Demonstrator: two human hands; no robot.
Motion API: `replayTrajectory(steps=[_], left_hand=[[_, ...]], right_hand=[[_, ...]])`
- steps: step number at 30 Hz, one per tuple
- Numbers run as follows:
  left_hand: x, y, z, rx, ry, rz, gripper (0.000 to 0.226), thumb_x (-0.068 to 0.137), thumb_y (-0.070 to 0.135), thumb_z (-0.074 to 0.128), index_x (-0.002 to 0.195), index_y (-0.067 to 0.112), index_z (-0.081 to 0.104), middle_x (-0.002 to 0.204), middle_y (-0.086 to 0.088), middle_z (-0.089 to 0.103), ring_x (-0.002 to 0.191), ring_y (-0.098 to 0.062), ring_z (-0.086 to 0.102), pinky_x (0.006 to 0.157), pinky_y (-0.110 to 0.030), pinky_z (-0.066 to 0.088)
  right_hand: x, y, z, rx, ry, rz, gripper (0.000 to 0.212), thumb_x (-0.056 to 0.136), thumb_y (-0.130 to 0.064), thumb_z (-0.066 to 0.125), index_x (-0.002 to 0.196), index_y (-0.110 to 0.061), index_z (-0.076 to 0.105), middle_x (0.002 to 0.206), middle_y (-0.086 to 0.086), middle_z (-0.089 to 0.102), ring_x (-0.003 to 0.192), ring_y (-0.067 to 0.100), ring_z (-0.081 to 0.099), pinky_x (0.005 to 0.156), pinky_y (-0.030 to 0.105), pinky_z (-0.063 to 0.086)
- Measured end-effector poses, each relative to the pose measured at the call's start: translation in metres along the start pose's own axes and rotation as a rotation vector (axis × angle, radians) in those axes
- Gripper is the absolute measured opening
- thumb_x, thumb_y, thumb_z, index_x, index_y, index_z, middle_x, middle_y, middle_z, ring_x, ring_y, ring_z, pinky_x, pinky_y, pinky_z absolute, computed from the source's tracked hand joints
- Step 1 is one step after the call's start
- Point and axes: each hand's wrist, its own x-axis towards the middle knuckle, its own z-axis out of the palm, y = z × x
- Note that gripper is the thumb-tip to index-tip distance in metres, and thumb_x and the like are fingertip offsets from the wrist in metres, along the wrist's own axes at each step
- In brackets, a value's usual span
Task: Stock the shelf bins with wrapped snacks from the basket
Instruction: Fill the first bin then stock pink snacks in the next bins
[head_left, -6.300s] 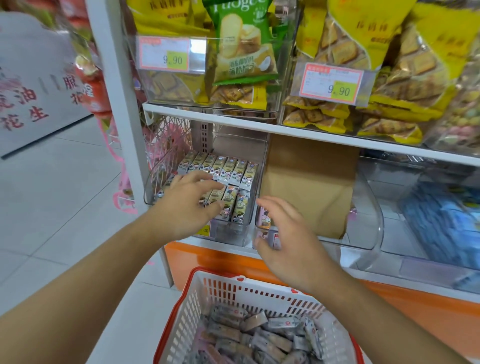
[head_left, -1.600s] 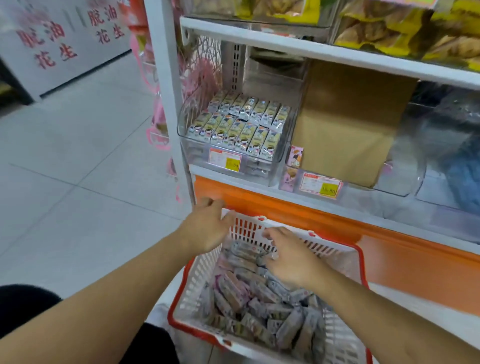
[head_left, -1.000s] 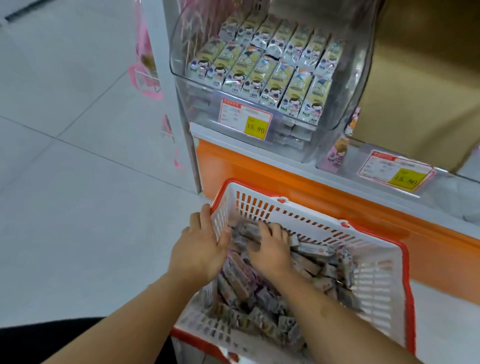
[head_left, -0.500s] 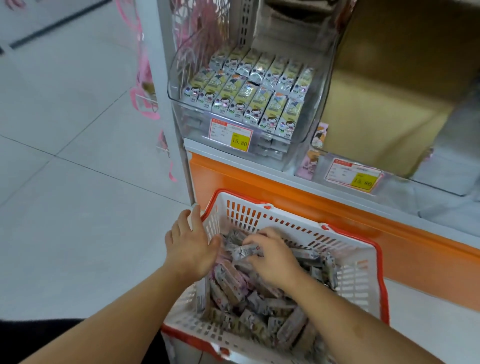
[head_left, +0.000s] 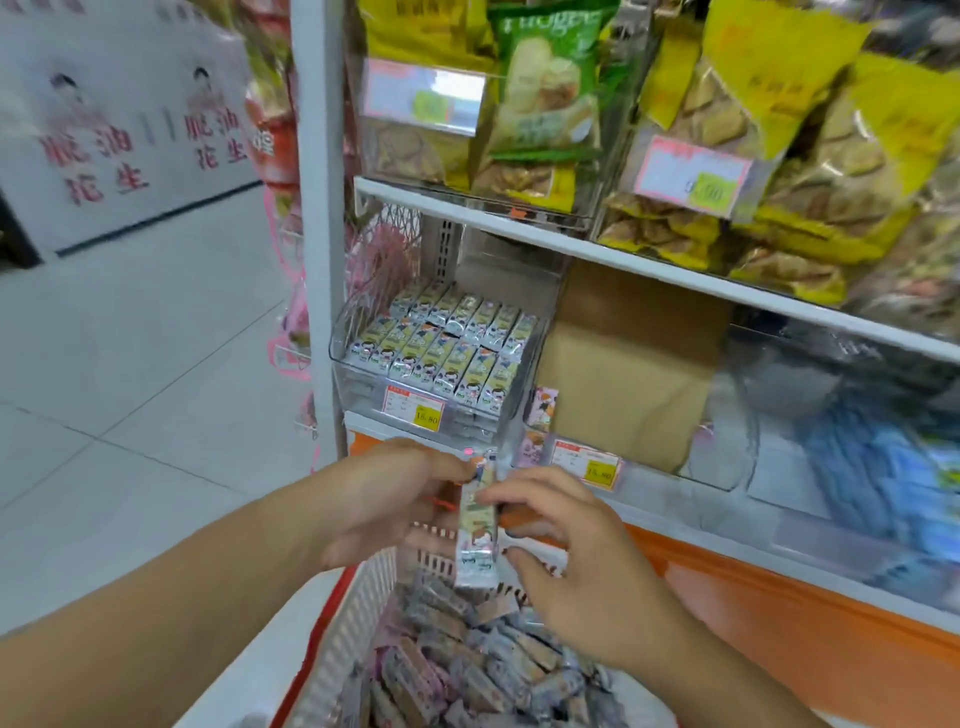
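A wrapped snack bar (head_left: 477, 530) hangs upright between my hands, above the basket and below the shelf bin. My left hand (head_left: 384, 499) pinches its top end. My right hand (head_left: 566, 556) holds its side between thumb and fingers. The red and white basket (head_left: 358, 613) sits below, with several loose wrapped snacks (head_left: 467, 660) piled in it. The clear shelf bin (head_left: 358, 384) on the lower shelf holds two neat rows of the same bars (head_left: 447, 343).
A second clear bin (head_left: 727, 447) to the right holds a brown cardboard sheet (head_left: 623, 364). Price tags hang on the bin fronts. The upper shelf (head_left: 571, 249) carries yellow and green snack bags. The white upright post (head_left: 317, 208) stands left, with tiled floor beyond.
Both hands were down in the basket among the snacks. They have lifted out with one bar held between them, and my view has tilted up toward the shelf.
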Motion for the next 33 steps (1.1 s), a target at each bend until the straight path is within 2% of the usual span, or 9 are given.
replayTrajectory(steps=[4, 9, 16, 18, 20, 22, 25, 29, 33], left_hand=[[-0.012, 0.01, 0.0, 0.069, 0.023, 0.067, 0.014, 0.099, 0.016, 0.067, 0.104, 0.004, 0.071, 0.096, -0.014, 0.076, 0.079, -0.024, 0.072, 0.065, -0.032, 0.059], [-0.009, 0.012, -0.001, 0.075, 0.039, 0.122, 0.025, 0.098, 0.024, 0.071, 0.109, 0.001, 0.071, 0.108, -0.018, 0.077, 0.1, -0.034, 0.075, 0.073, -0.034, 0.062], [0.007, 0.02, -0.004, 0.052, 0.093, 0.154, 0.024, 0.099, 0.024, 0.07, 0.111, 0.004, 0.073, 0.105, -0.017, 0.078, 0.095, -0.03, 0.076, 0.074, -0.034, 0.061], [0.01, 0.03, -0.015, 0.088, 0.157, 0.204, 0.018, 0.101, 0.025, 0.065, 0.112, 0.013, 0.075, 0.104, -0.005, 0.079, 0.097, -0.025, 0.076, 0.086, -0.041, 0.062], [0.017, 0.038, -0.04, 0.381, 0.355, 0.328, 0.019, 0.103, 0.034, 0.061, 0.117, 0.029, 0.072, 0.111, 0.013, 0.076, 0.108, -0.015, 0.071, 0.098, -0.041, 0.055], [0.025, 0.044, -0.071, 0.844, 0.528, 0.481, 0.035, 0.104, 0.043, 0.055, 0.138, 0.036, 0.059, 0.138, 0.017, 0.059, 0.129, -0.011, 0.055, 0.111, -0.036, 0.044], [0.037, 0.041, -0.114, 1.247, 0.49, 0.482, 0.064, 0.104, 0.059, 0.037, 0.162, 0.034, 0.026, 0.167, 0.01, 0.024, 0.152, -0.014, 0.028, 0.123, -0.033, 0.026], [0.039, 0.026, -0.145, 1.482, 0.308, 0.24, 0.101, 0.074, 0.083, -0.009, 0.163, 0.035, -0.015, 0.168, 0.013, -0.026, 0.156, -0.009, -0.022, 0.13, -0.042, 0.001], [0.039, 0.021, -0.146, 1.491, 0.275, 0.199, 0.095, 0.078, 0.081, -0.005, 0.159, 0.036, -0.026, 0.163, 0.014, -0.036, 0.148, -0.007, -0.038, 0.124, -0.037, -0.015]], right_hand=[[0.001, -0.017, -0.005, -0.03, 0.045, -0.024, 0.048, 0.095, -0.016, 0.071, 0.134, -0.041, 0.059, 0.14, -0.026, 0.045, 0.135, -0.001, 0.047, 0.107, 0.02, 0.045], [0.014, -0.021, -0.011, -0.151, -0.056, 0.02, 0.086, 0.088, -0.052, 0.078, 0.155, -0.056, 0.025, 0.158, -0.044, 0.009, 0.151, -0.012, 0.011, 0.118, 0.024, 0.024], [0.037, -0.015, -0.008, -0.191, 0.016, 0.061, 0.082, 0.088, -0.048, 0.08, 0.151, -0.056, 0.028, 0.149, -0.048, 0.018, 0.136, -0.024, 0.02, 0.107, 0.012, 0.027], [0.049, -0.019, -0.01, -0.156, 0.064, 0.08, 0.079, 0.087, -0.05, 0.08, 0.148, -0.059, 0.031, 0.15, -0.044, 0.025, 0.137, -0.016, 0.03, 0.113, 0.023, 0.033], [0.071, -0.024, -0.011, -0.161, 0.124, 0.08, 0.077, 0.086, -0.052, 0.08, 0.146, -0.059, 0.033, 0.149, -0.04, 0.031, 0.139, -0.006, 0.036, 0.114, 0.033, 0.037], [0.104, -0.03, -0.012, -0.188, 0.177, 0.063, 0.074, 0.086, -0.051, 0.081, 0.145, -0.054, 0.036, 0.148, -0.034, 0.038, 0.137, -0.002, 0.04, 0.112, 0.034, 0.04], [0.172, -0.031, -0.01, -0.227, 0.202, 0.066, 0.075, 0.086, -0.048, 0.082, 0.148, -0.04, 0.041, 0.149, -0.016, 0.047, 0.137, 0.008, 0.045, 0.111, 0.034, 0.041], [0.268, -0.018, 0.002, -0.246, 0.184, 0.156, 0.086, 0.083, -0.049, 0.085, 0.153, -0.026, 0.04, 0.149, -0.005, 0.052, 0.134, 0.02, 0.052, 0.104, 0.033, 0.044], [0.332, -0.006, 0.009, -0.218, 0.181, 0.219, 0.079, 0.086, -0.047, 0.083, 0.146, -0.018, 0.041, 0.122, -0.001, 0.058, 0.096, 0.016, 0.055, 0.072, 0.027, 0.048]])
